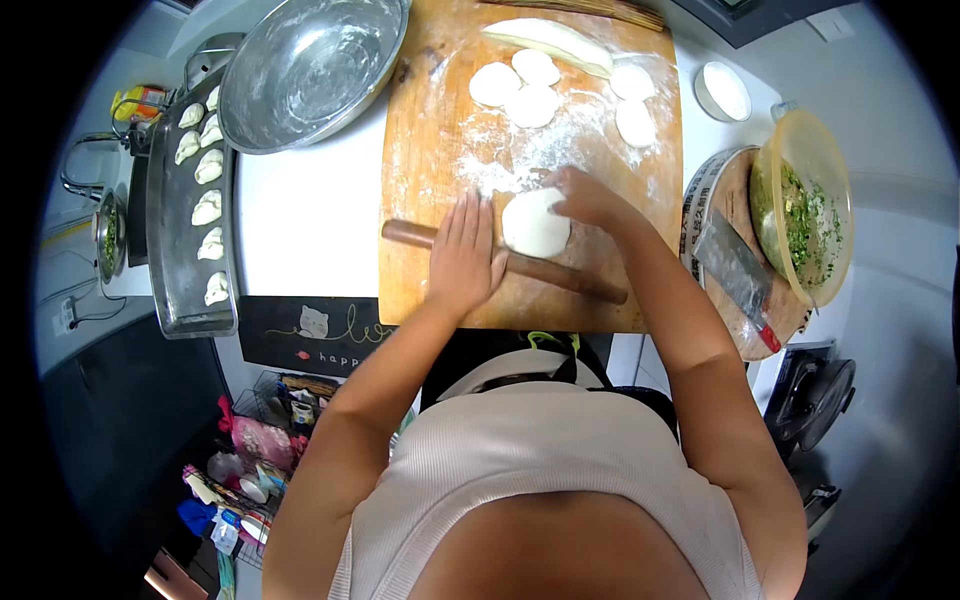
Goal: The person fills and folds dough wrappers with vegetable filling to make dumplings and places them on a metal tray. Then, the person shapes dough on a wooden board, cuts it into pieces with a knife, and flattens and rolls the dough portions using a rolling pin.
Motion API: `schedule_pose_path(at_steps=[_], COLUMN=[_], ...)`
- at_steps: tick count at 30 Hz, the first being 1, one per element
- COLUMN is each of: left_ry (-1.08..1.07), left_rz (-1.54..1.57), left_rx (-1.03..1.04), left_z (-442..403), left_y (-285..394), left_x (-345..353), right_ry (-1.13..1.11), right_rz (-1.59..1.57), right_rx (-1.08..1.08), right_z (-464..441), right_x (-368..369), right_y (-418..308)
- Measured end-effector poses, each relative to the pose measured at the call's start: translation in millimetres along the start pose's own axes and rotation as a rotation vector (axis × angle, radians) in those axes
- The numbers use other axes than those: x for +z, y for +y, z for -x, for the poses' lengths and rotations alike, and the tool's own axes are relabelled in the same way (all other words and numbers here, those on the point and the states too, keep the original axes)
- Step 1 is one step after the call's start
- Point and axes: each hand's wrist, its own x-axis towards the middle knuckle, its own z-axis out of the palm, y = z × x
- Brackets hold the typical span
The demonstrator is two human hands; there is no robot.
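Observation:
A flattened round of dough [537, 223] lies on the floured wooden board [420, 170], in front of my body. My left hand [464, 250] rests flat across the wooden rolling pin [565, 277], its fingers stretched out and pointing away from me. The pin lies at a slant along the near side of the dough round. With curled fingers, my right hand [592, 200] grips the upper right edge of the round; its fingertips are partly hidden. Farther up the board are several smaller dough discs [532, 105] and a long strip of dough [550, 42].
A large metal bowl [310, 70] stands left of the board, beside a metal tray [185, 270] of filled dumplings [207, 208]. At right, a cleaver [735, 265] lies on a round chopping block, near a bowl of chopped green filling [810, 215] and a small bowl of flour [723, 92].

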Motion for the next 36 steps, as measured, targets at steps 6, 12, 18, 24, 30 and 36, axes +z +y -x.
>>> schedule_pose_path(at_steps=[6, 12, 18, 24, 30, 36], left_ry=[0.139, 0.025, -0.12, 0.123, -0.007, 0.02], left_rz=[-0.057, 0.063, -0.169, -0.011, 0.049, -0.128], left_rx=[-0.041, 0.102, -0.071, -0.037, 0.022, -0.034], left_z=[-111.5, 16.1, -64.8, -81.2, 19.3, -99.1], left_y=[-1.6, 11.0, 19.1, 19.7, 22.9, 23.2], left_x=[-1.0, -7.2, -3.8, 1.2, -2.3, 4.7], right_ry=[0.068, 0.275, -0.127, 0.117, 0.022, 0.173], right_rz=[0.167, -0.13, 0.11, 0.293, -0.014, 0.236], right_rx=[0.066, 0.155, 0.176, 0.162, 0.251, 0.089], right_z=[-17.2, -5.9, 9.6, -5.6, 27.9, 12.3], right_x=[13.7, 17.3, -6.3, 8.7, -8.5, 9.0], right_y=[-14.7, 13.1, 0.9, -7.0, 19.4, 18.9])
